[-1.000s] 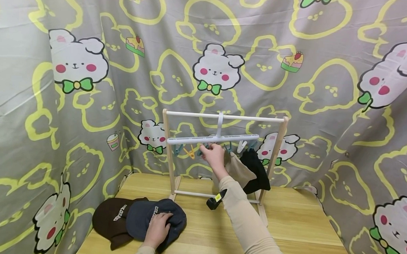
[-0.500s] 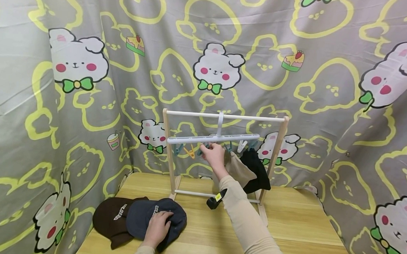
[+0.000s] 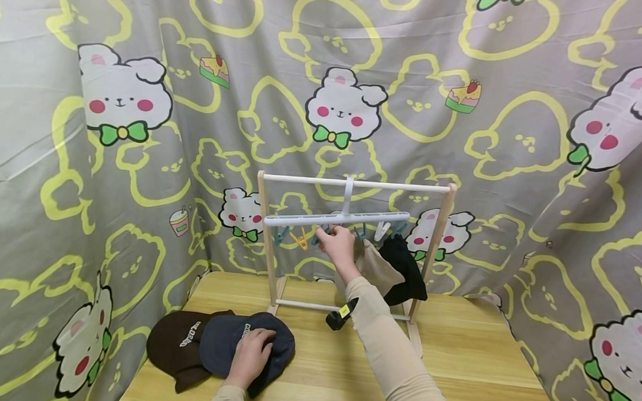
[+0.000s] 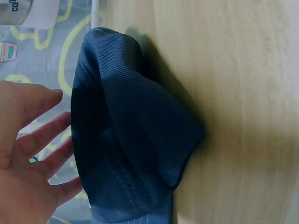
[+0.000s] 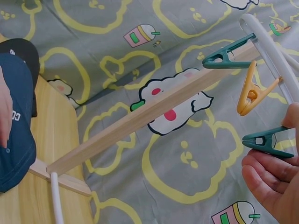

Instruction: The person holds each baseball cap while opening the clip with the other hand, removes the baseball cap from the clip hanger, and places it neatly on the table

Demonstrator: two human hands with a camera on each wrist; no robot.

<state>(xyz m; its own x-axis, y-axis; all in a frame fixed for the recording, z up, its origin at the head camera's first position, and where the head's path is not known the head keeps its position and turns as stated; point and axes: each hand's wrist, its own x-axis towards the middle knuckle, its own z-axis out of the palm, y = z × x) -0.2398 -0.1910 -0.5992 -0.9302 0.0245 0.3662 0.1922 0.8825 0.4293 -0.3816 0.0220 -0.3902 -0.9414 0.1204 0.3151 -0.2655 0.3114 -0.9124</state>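
Note:
My left hand (image 3: 249, 354) rests on a navy blue cap (image 3: 284, 344) lying on the table, its fingers spread loosely over the crown. In the left wrist view the fingertips (image 4: 65, 122) reach the cap's far side. Up at the pale hanger bar (image 3: 299, 219), my right hand (image 3: 338, 245) pinches a dark green clothespin (image 5: 264, 142) between thumb and fingers. Beside that clothespin hang a yellow one (image 5: 250, 95) and another green one (image 5: 224, 58). A dark brown cap (image 3: 169, 345) lies left of the navy one, partly covered by it.
The hanger hooks over the top rail of a wooden rack (image 3: 269, 252) on the wood-grain table (image 3: 469, 359). A beige cloth item (image 3: 385, 267) and a black one (image 3: 411, 274) hang at its right. A white clothespin (image 3: 381, 230) is near them. Patterned curtains (image 3: 429, 145) surround the table.
My left hand has shifted very slightly on the navy cap. The right hand keeps its grip on the green clothespin in the same place.

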